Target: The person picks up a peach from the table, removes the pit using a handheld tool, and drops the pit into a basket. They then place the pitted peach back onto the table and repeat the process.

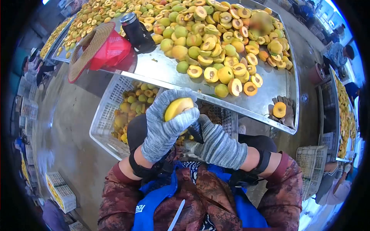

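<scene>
Clearly the work is well under way: the metal counter point(269, 82) carries a broad heap of halved fruit point(216, 50), cut faces up, mixed with some whole green and yellow ones, and the heap spreads from the far edge almost to the near edge. Down below that near edge, a white crate point(106, 119) holds more whole fruit, so by the look of it a good share is left to cut. The left hand point(165, 123), in a grey knit glove, has its grip clamped around one yellow fruit point(178, 107), held up just under the counter's near edge. The right hand point(217, 144), gloved alike, is closed on a dark handle point(195, 131), seemingly a knife, set against the underside of that fruit; the blade is hidden. One halved fruit lies on a spare glove point(283, 109) at the counter's near right corner. A straw hat point(94, 48) and a dark bottle point(137, 32) rest on the left edge.
</scene>
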Action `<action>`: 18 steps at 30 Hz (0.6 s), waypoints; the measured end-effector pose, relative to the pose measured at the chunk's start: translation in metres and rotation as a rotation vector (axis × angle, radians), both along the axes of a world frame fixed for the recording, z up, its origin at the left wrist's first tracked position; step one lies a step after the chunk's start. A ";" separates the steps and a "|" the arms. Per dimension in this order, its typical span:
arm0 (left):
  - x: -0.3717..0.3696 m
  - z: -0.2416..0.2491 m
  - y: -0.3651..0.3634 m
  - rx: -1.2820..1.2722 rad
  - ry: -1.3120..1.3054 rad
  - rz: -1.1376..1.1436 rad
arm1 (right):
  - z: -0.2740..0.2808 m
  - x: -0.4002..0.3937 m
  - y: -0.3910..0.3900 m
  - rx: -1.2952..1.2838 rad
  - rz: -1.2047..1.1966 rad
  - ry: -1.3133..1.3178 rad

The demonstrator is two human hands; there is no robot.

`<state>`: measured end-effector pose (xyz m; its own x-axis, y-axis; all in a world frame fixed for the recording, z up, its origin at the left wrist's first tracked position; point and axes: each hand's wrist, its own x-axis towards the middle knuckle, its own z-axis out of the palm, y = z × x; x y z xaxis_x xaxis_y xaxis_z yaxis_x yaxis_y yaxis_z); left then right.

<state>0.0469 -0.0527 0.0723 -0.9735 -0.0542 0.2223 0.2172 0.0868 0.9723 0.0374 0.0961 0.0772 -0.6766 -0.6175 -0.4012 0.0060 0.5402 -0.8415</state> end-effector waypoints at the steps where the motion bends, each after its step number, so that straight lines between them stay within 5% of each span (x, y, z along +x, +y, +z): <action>1: -0.004 -0.003 0.001 0.056 -0.106 -0.029 | -0.019 0.001 0.002 -0.169 -0.071 0.140; 3: -0.009 -0.012 0.005 0.033 0.006 -0.013 | -0.044 0.002 0.002 -0.485 -0.182 0.197; 5: -0.019 -0.029 0.007 -0.096 0.304 0.043 | -0.040 -0.003 0.005 -0.428 -0.186 0.230; 8: -0.036 -0.035 0.012 -0.194 0.356 0.061 | -0.039 -0.015 0.012 -0.330 -0.194 0.225; 10: -0.046 -0.020 0.018 0.074 -0.060 -0.040 | -0.042 -0.027 0.017 -0.141 -0.144 0.150; 12: -0.060 -0.038 0.019 0.096 -0.094 -0.075 | -0.033 -0.038 0.017 -0.012 -0.169 0.010; 14: -0.071 -0.041 0.021 0.174 -0.091 -0.095 | -0.041 -0.047 0.019 -0.346 -0.223 -0.064; 16: -0.082 -0.045 0.021 0.253 -0.084 -0.108 | -0.044 -0.055 0.020 -0.177 -0.197 0.049; 18: -0.093 -0.049 0.017 0.186 -0.099 -0.122 | -0.053 -0.061 0.017 0.019 -0.103 0.426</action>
<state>-0.0465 -0.0353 0.0237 -0.9919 0.0344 0.1227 0.1179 -0.1167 0.9861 -0.0235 0.1129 0.0238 -0.8416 -0.5336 -0.0836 -0.2849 0.5702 -0.7705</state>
